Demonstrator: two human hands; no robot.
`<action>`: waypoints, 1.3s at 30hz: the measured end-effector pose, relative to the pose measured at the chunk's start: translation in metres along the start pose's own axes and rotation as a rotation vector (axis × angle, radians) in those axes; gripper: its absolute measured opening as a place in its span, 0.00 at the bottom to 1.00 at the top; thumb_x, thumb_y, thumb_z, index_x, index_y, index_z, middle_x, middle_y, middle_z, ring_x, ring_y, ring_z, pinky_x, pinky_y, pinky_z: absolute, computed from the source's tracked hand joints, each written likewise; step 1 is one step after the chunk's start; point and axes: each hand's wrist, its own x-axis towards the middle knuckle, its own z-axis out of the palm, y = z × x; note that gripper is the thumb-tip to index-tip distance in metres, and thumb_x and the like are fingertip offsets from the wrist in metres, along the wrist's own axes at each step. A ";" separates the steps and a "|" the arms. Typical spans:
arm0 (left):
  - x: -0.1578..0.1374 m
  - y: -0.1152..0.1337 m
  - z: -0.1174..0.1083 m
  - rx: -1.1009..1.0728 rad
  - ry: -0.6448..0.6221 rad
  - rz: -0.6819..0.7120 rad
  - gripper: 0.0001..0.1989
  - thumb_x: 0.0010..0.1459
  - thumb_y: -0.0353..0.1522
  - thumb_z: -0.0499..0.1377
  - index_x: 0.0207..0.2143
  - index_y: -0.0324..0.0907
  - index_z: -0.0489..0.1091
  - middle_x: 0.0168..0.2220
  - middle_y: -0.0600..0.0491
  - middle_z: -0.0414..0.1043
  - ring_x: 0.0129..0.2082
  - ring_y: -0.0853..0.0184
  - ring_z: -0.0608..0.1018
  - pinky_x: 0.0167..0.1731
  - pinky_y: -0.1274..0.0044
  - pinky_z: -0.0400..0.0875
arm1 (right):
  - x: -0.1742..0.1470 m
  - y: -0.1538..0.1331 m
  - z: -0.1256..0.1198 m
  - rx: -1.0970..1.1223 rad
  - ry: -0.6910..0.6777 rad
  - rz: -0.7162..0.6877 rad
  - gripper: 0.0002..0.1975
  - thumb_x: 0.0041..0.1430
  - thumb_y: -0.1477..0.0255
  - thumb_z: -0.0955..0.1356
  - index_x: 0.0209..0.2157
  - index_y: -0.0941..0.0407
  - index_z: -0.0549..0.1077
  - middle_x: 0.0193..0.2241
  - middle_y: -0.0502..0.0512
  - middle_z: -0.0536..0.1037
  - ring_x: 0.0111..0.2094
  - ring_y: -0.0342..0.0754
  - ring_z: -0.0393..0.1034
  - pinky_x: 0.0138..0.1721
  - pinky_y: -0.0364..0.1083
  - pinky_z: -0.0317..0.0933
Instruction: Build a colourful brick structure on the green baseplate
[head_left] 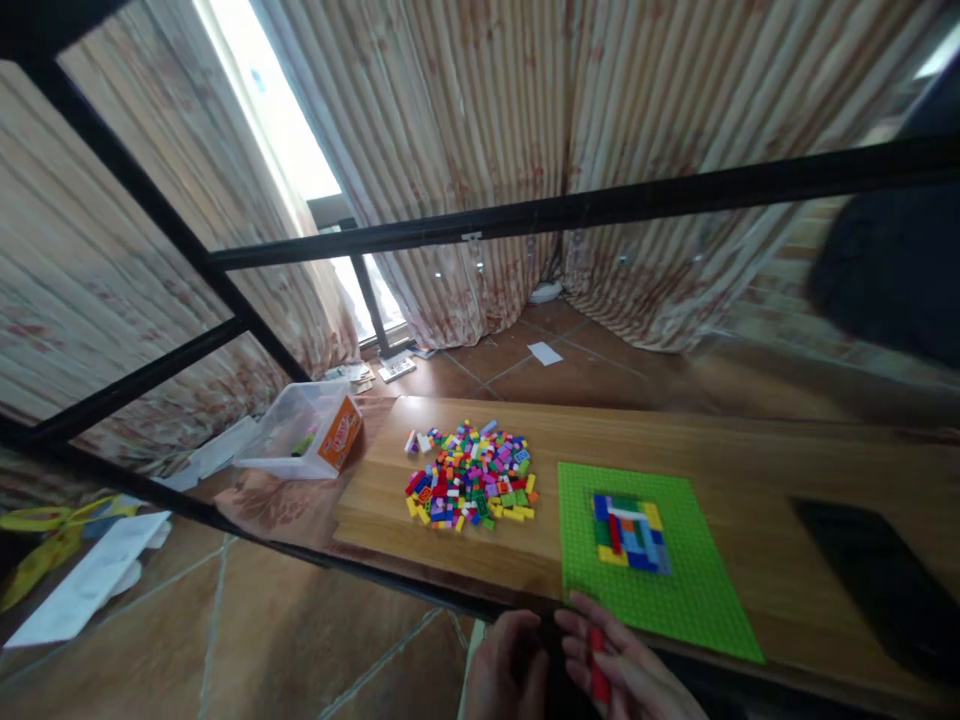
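My right hand (626,665) is at the near edge of the table, its thumb and fingers closed on a red brick (598,668). Just left of it is my left hand (508,660), loosely curled, with a gap between thumb and forefinger and nothing visible in it. Beyond my right hand lies a green baseplate (705,590). On the plate stands a layered block of coloured toy bricks (631,535) in blue, yellow, red, white and green. To the plate's left spreads a pile of loose toy bricks (476,475) in many colours.
A clear plastic box with an orange label (341,435) stands left of the wooden table top (450,570). At the right lies a dark flat object (870,570). Black metal bars (480,225) cross beyond the table. Papers (94,575) lie on the tiled floor, and curtains hang behind.
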 end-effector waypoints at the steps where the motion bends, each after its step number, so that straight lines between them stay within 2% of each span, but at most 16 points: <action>1: 0.003 0.007 -0.002 -0.007 -0.017 0.015 0.11 0.52 0.28 0.55 0.39 0.41 0.70 0.32 0.51 0.74 0.30 0.68 0.75 0.32 0.78 0.71 | -0.005 -0.009 0.003 0.022 0.000 -0.063 0.24 0.38 0.69 0.78 0.42 0.53 0.77 0.41 0.57 0.79 0.41 0.50 0.74 0.46 0.48 0.67; 4: 0.011 0.026 -0.007 -0.016 -0.028 0.049 0.10 0.56 0.32 0.54 0.39 0.41 0.70 0.31 0.51 0.74 0.29 0.67 0.75 0.32 0.77 0.70 | -0.017 -0.031 0.009 0.037 0.021 -0.208 0.26 0.39 0.68 0.78 0.44 0.54 0.76 0.42 0.58 0.79 0.47 0.52 0.73 0.52 0.50 0.64; 6: 0.011 0.032 -0.006 -0.008 -0.029 0.064 0.09 0.57 0.33 0.53 0.39 0.42 0.70 0.30 0.52 0.73 0.29 0.67 0.75 0.31 0.77 0.70 | -0.023 -0.039 0.007 0.036 0.045 -0.259 0.27 0.41 0.66 0.77 0.46 0.53 0.74 0.43 0.57 0.79 0.47 0.51 0.73 0.52 0.50 0.65; 11: -0.002 0.037 0.006 0.033 -0.082 0.087 0.08 0.56 0.31 0.54 0.38 0.43 0.70 0.28 0.54 0.74 0.27 0.68 0.75 0.30 0.78 0.70 | -0.031 -0.043 -0.012 0.002 0.155 -0.283 0.23 0.46 0.65 0.76 0.45 0.54 0.72 0.41 0.57 0.80 0.39 0.48 0.76 0.35 0.43 0.72; 15: -0.011 0.054 0.011 0.088 -0.143 0.079 0.09 0.54 0.28 0.54 0.36 0.43 0.72 0.30 0.54 0.75 0.31 0.67 0.76 0.33 0.77 0.71 | -0.032 -0.048 -0.026 -0.065 0.223 -0.343 0.19 0.45 0.65 0.76 0.38 0.57 0.74 0.34 0.55 0.80 0.25 0.41 0.74 0.20 0.36 0.65; 17: -0.010 0.063 0.011 0.120 -0.161 0.081 0.09 0.55 0.28 0.54 0.37 0.43 0.72 0.32 0.54 0.75 0.33 0.67 0.77 0.35 0.77 0.70 | -0.031 -0.052 -0.031 -0.084 0.238 -0.400 0.19 0.43 0.66 0.77 0.36 0.58 0.74 0.32 0.54 0.80 0.22 0.39 0.71 0.17 0.35 0.61; 24: 0.002 0.070 0.013 0.171 -0.222 0.069 0.09 0.57 0.29 0.53 0.39 0.42 0.71 0.32 0.54 0.75 0.33 0.67 0.76 0.36 0.75 0.71 | -0.024 -0.057 -0.042 -0.183 0.329 -0.470 0.22 0.38 0.61 0.78 0.34 0.59 0.75 0.30 0.56 0.80 0.27 0.45 0.75 0.29 0.44 0.70; 27: 0.011 0.070 0.016 0.189 -0.219 0.095 0.09 0.57 0.29 0.52 0.39 0.42 0.70 0.33 0.53 0.75 0.34 0.67 0.76 0.36 0.75 0.71 | -0.020 -0.058 -0.051 -0.372 0.357 -0.504 0.21 0.43 0.57 0.74 0.34 0.58 0.75 0.30 0.56 0.80 0.26 0.47 0.74 0.26 0.45 0.68; 29: 0.019 0.073 0.018 0.222 -0.209 0.132 0.09 0.57 0.28 0.53 0.39 0.42 0.70 0.33 0.53 0.74 0.34 0.67 0.76 0.37 0.75 0.70 | -0.017 -0.061 -0.057 -0.573 0.430 -0.545 0.20 0.48 0.55 0.71 0.35 0.58 0.76 0.28 0.55 0.80 0.26 0.47 0.73 0.26 0.45 0.66; 33: 0.039 0.080 0.023 0.296 -0.162 0.209 0.08 0.57 0.28 0.54 0.38 0.42 0.70 0.33 0.52 0.73 0.34 0.67 0.76 0.36 0.75 0.70 | -0.014 -0.073 -0.062 -0.903 0.625 -0.670 0.17 0.51 0.56 0.69 0.34 0.56 0.78 0.30 0.55 0.80 0.32 0.51 0.73 0.35 0.49 0.64; 36: 0.054 0.084 0.028 0.321 -0.153 0.240 0.09 0.57 0.27 0.54 0.40 0.42 0.70 0.36 0.51 0.73 0.33 0.67 0.75 0.35 0.75 0.71 | -0.010 -0.085 -0.061 -0.991 0.682 -0.713 0.18 0.52 0.56 0.68 0.34 0.56 0.78 0.32 0.56 0.80 0.31 0.50 0.72 0.35 0.48 0.63; 39: 0.066 0.085 0.032 0.340 -0.155 0.264 0.11 0.58 0.28 0.54 0.43 0.42 0.68 0.40 0.49 0.72 0.34 0.68 0.76 0.37 0.75 0.72 | -0.002 -0.092 -0.058 -1.019 0.692 -0.716 0.18 0.52 0.56 0.67 0.35 0.56 0.78 0.29 0.55 0.79 0.28 0.48 0.70 0.31 0.47 0.62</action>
